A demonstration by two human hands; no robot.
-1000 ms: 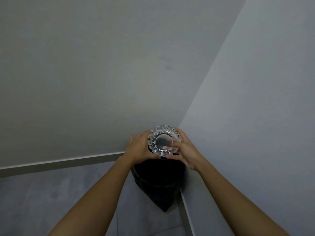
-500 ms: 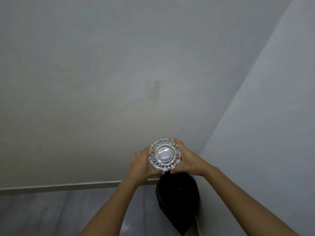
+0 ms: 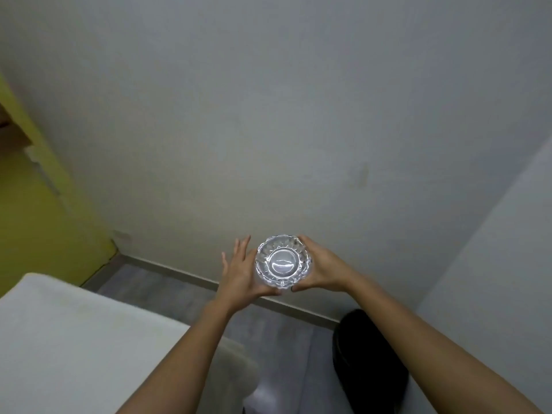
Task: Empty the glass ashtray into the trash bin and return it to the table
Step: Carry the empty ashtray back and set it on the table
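Note:
The cut-glass ashtray is held up in front of the wall, its round hollow facing me and looking bare. My right hand grips its right rim. My left hand touches the lower left rim with the thumb, its fingers spread and lifted off the glass. The black trash bin stands on the floor below and to the right, partly hidden behind my right forearm. A white table fills the lower left corner.
A grey wall lies straight ahead and another wall closes the right side. A yellow-green door stands at the left. Grey floor runs between the table and the bin, with a skirting board along the wall.
The ashtray has come up off the bin and turned hollow side toward me. My view has swung left, bringing the table and yellow door in. My left fingers have spread off the rim.

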